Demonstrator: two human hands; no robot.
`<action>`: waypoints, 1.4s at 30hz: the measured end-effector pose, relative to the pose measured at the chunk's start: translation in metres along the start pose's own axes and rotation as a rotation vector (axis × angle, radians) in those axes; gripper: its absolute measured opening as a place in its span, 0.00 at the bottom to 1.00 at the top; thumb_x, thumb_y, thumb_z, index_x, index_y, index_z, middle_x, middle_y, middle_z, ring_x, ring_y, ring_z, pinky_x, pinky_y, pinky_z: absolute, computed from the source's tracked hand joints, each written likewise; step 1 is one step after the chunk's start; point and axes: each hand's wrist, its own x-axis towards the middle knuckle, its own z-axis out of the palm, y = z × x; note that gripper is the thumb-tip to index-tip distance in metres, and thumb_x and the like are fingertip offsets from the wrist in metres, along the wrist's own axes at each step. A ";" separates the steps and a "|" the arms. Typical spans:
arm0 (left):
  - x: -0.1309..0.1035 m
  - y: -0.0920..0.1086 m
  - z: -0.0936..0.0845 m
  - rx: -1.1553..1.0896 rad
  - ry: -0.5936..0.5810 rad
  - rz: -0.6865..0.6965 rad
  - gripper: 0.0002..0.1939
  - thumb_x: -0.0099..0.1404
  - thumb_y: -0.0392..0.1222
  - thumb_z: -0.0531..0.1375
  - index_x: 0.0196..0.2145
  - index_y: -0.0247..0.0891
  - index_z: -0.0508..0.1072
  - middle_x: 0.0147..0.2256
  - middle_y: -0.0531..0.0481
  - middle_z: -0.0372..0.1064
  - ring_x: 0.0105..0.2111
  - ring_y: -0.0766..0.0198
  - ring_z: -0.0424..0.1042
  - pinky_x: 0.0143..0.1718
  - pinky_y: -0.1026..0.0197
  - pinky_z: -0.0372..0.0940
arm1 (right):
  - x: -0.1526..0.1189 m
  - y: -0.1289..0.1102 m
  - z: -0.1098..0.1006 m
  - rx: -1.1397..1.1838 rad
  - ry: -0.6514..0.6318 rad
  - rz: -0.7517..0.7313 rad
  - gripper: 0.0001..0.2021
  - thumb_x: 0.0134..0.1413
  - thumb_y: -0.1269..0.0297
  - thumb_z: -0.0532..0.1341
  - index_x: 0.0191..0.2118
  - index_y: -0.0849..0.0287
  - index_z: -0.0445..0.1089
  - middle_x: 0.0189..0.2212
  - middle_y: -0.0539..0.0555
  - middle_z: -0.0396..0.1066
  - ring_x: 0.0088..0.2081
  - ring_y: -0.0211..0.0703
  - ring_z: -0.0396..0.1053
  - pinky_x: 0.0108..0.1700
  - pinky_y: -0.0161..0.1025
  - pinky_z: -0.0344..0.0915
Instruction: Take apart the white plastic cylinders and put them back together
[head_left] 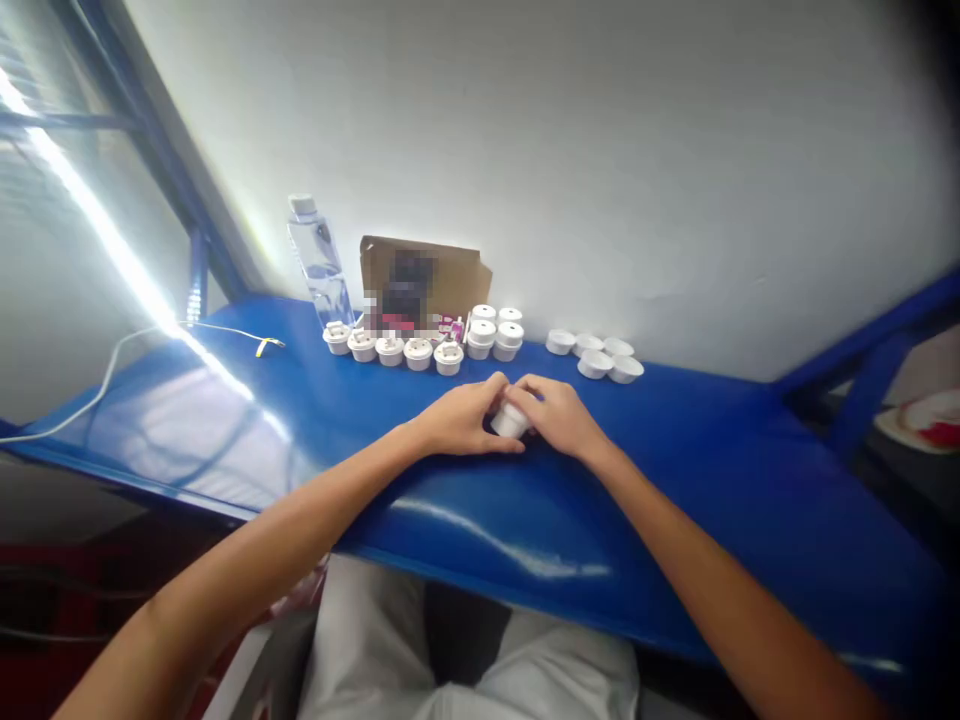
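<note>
Between my two hands, low over the blue table [660,440], is a white round part [511,420]. My left hand [476,418] wraps round its left side, thumb along the near edge. My right hand [551,412] closes on its top and right side, with the fingertips of both hands meeting above it. Just behind are white lidded cups [481,333], some stacked. To their left runs a row of white cups with fittings on top [418,353]. Several open white cups [595,363] stand together at the right. My fingers hide the part's top.
A clear water bottle [319,262] and an open cardboard box [457,280] stand against the pale wall at the back. A white cable [112,372] with a yellow tag crosses the table's left side. Blue frame posts rise at both sides.
</note>
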 end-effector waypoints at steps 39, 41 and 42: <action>-0.067 -0.043 -0.079 -0.062 0.302 -0.309 0.23 0.53 0.48 0.69 0.45 0.39 0.74 0.43 0.47 0.76 0.44 0.54 0.75 0.49 0.53 0.70 | 0.010 0.040 0.003 -0.129 0.153 -0.128 0.19 0.51 0.57 0.67 0.49 0.51 0.67 0.45 0.55 0.76 0.45 0.53 0.75 0.47 0.48 0.70; -0.095 -0.061 -0.096 0.124 0.371 -0.418 0.23 0.54 0.52 0.68 0.44 0.39 0.73 0.43 0.47 0.77 0.42 0.54 0.76 0.48 0.52 0.70 | 0.013 0.045 0.001 -0.194 0.206 -0.088 0.18 0.52 0.57 0.66 0.48 0.52 0.68 0.44 0.55 0.76 0.43 0.54 0.75 0.48 0.50 0.70; -0.108 -0.069 -0.104 0.207 0.399 -0.473 0.23 0.54 0.54 0.68 0.44 0.39 0.73 0.43 0.47 0.77 0.41 0.54 0.76 0.47 0.53 0.70 | 0.015 0.048 0.000 -0.220 0.237 -0.077 0.17 0.52 0.57 0.65 0.47 0.52 0.69 0.44 0.56 0.75 0.42 0.54 0.74 0.48 0.50 0.70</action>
